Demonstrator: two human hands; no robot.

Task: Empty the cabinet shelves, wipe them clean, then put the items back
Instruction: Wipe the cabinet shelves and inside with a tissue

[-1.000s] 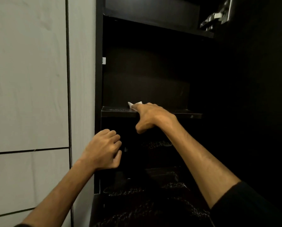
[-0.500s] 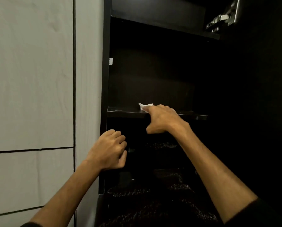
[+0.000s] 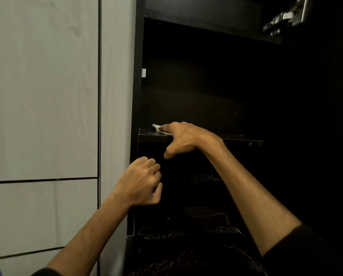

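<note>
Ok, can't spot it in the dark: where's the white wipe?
Head view: white wipe lies under the right hand's fingers, near the dark shelf's left front end.

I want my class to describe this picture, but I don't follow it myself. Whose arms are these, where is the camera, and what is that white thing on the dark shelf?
There is no machine: a person wears a camera on the head, looking forward and down at their own arms. The right hand presses a small white cloth onto the dark cabinet shelf, near its left end, as if wiping. The left hand hangs below, fingers curled, holding nothing visible. Dark textured items lie lower down, too dim to identify.
</note>
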